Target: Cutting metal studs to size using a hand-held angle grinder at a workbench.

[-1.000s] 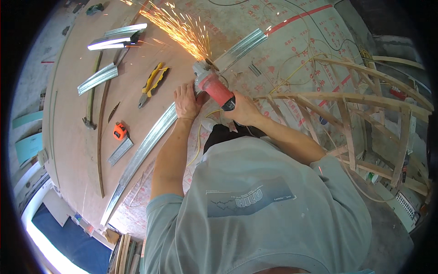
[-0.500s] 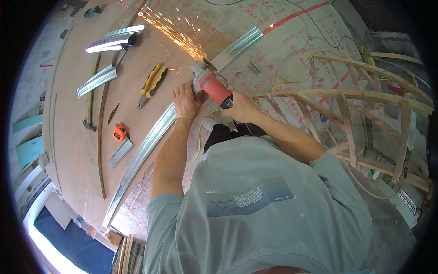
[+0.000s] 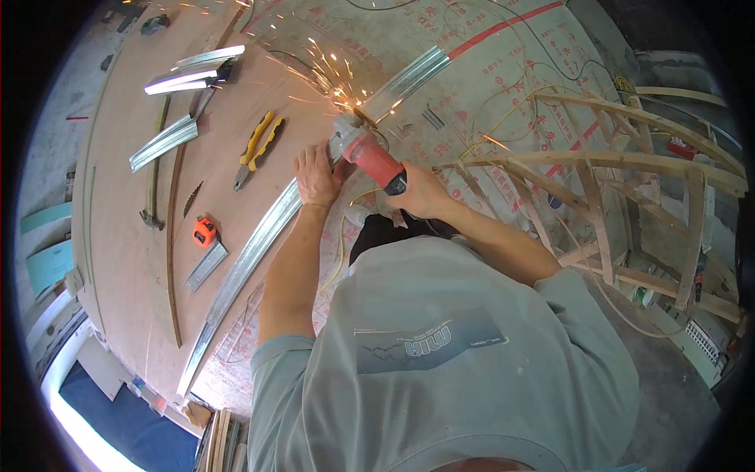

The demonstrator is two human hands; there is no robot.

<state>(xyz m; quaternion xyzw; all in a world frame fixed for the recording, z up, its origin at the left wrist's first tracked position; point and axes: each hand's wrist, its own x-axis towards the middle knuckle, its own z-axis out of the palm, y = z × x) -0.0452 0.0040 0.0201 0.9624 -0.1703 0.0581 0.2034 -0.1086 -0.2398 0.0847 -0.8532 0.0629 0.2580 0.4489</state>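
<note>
My right hand (image 3: pixel 425 191) is wrapped round the rear body of a red angle grinder (image 3: pixel 374 161) with a grey head. Its disc meets a long galvanized metal stud (image 3: pixel 263 224), and orange sparks (image 3: pixel 334 82) spray from the contact. My left hand (image 3: pixel 315 177) is closed over the stud just left of the grinder head, its fingers partly hidden. Beyond the disc, the far part of the stud (image 3: pixel 413 77) reaches up to the right. Whether the cut goes through cannot be seen.
On the wooden board (image 3: pixel 126 259) lie yellow-black pliers (image 3: pixel 256 151), an orange tape measure (image 3: pixel 204 230), a hammer (image 3: pixel 152 212), a saw blade (image 3: pixel 192 199) and short metal offcuts (image 3: pixel 165 143). A curved wooden frame (image 3: pixel 598 212) stands at right. Cables (image 3: pixel 491 122) cross the floor covering.
The sparks have gone from one long stream toward the upper left to a wider, scattered spray round the disc. The grinder's head has dipped slightly toward me; both hands keep their hold.
</note>
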